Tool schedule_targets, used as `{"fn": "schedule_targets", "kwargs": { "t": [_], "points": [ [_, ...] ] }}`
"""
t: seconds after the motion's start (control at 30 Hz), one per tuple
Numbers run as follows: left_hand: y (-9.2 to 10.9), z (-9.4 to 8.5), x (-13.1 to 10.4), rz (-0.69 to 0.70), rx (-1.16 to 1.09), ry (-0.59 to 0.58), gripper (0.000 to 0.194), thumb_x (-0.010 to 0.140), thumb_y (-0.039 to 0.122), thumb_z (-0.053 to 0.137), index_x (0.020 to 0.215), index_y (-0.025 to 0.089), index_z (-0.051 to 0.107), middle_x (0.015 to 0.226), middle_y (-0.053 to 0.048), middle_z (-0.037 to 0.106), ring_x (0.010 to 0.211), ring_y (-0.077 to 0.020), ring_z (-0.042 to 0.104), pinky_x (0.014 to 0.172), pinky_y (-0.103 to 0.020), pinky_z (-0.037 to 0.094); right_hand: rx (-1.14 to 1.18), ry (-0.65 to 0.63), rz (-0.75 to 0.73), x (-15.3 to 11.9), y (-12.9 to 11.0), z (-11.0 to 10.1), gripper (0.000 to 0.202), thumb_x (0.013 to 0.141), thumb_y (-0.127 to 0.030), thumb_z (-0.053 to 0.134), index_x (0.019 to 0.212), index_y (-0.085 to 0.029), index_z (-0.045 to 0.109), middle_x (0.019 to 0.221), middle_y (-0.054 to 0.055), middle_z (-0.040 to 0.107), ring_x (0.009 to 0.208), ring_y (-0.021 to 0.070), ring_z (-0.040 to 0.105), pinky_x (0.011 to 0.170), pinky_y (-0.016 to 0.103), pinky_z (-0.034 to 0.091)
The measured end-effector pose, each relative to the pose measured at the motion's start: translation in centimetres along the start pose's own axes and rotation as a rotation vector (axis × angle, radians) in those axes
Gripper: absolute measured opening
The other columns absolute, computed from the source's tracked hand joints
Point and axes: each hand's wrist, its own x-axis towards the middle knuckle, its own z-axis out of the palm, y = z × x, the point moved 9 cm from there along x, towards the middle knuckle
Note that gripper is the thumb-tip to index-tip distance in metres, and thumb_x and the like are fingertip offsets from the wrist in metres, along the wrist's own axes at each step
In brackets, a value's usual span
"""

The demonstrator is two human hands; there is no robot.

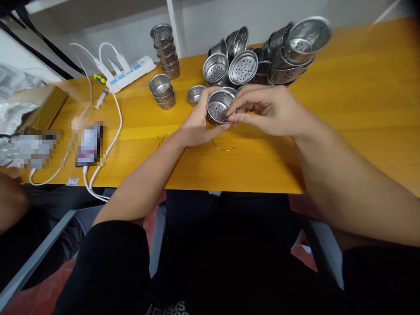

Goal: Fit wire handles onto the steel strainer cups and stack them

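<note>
My left hand (198, 121) is wrapped round a small perforated metal cup (216, 109), tilted so its holed base shows. At the cup's right rim, my right hand (262, 109) pinches with thumb and fingers; what lies between the fingertips is too small to make out, perhaps a thin wire. Below the hands, a curved thin wire (223, 149) lies on the table, with another thin wire (159, 141) left of my left wrist. Just behind my left hand stands another metal cup (194, 93).
Stacks of perforated cups (166, 59) (163, 91) stand at the back left, and a larger pile (282, 57) at the back right. A power strip (133, 74), a syringe (101, 99) and a phone (89, 145) with cables lie left. Another person's arm (11, 203) is at the far left.
</note>
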Motion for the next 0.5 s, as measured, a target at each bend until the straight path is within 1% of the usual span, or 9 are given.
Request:
{"fn": "schedule_targets", "kwargs": {
  "t": [0.07,0.17,0.27,0.37,0.43,0.5],
  "points": [
    [-0.4,-0.1,0.1,-0.049,0.007,0.009,0.106,0.122,0.092,0.069,0.194,0.029,0.024,0.177,-0.019,0.059,0.174,-0.0435,0.067,0.154,-0.069,0.053,-0.014,0.002,0.012,0.0,0.0,0.1,0.050,0.087,-0.081,0.122,0.102,-0.042,0.095,0.108,0.009,0.087,0.100,0.0383,0.080,0.094,0.064,0.079],
    [-0.9,-0.1,0.2,-0.096,-0.002,0.002,0.106,0.120,0.089,0.073,0.194,0.029,0.027,0.176,-0.019,0.061,0.172,-0.0434,0.069,0.151,-0.070,0.056,0.031,-0.008,0.026,0.1,0.3,0.4,0.053,0.090,-0.082,0.120,0.102,-0.039,0.093,0.104,0.008,0.088,0.093,0.0362,0.081,0.091,0.062,0.079],
    [-1.1,-0.1,0.4,-0.094,-0.005,-0.001,0.109,0.118,0.090,0.074,0.194,0.029,0.027,0.177,-0.020,0.060,0.172,-0.0435,0.069,0.149,-0.068,0.057,0.080,-0.019,0.036,0.1,0.7,0.6,0.051,0.091,-0.078,0.121,0.103,-0.038,0.092,0.100,0.007,0.089,0.091,0.0356,0.082,0.092,0.062,0.080],
    [-1.0,-0.4,0.5,-0.078,-0.012,0.016,0.115,0.111,0.093,0.081,0.192,0.027,0.031,0.175,-0.020,0.062,0.168,-0.0444,0.071,0.147,-0.068,0.059,0.104,-0.011,0.047,0.2,1.0,0.6,0.051,0.090,-0.076,0.123,0.102,-0.037,0.092,0.097,0.006,0.088,0.090,0.0350,0.083,0.093,0.061,0.080],
    [-0.9,-0.5,0.5,-0.109,-0.020,0.016,0.115,0.109,0.089,0.087,0.191,0.028,0.034,0.175,-0.021,0.064,0.165,-0.0440,0.072,0.146,-0.068,0.061,0.113,-0.010,0.050,0.2,1.2,0.5,0.051,0.089,-0.074,0.125,0.102,-0.037,0.092,0.096,0.005,0.089,0.090,0.0345,0.084,0.093,0.060,0.079],
    [-1.0,-0.5,0.4,-0.155,-0.024,0.002,0.111,0.112,0.084,0.087,0.192,0.028,0.034,0.177,-0.021,0.064,0.165,-0.0428,0.072,0.147,-0.066,0.060,0.133,-0.014,0.056,0.3,1.5,0.4,0.052,0.088,-0.072,0.126,0.103,-0.035,0.093,0.096,0.006,0.089,0.090,0.0339,0.084,0.093,0.058,0.079]
  ]
}}
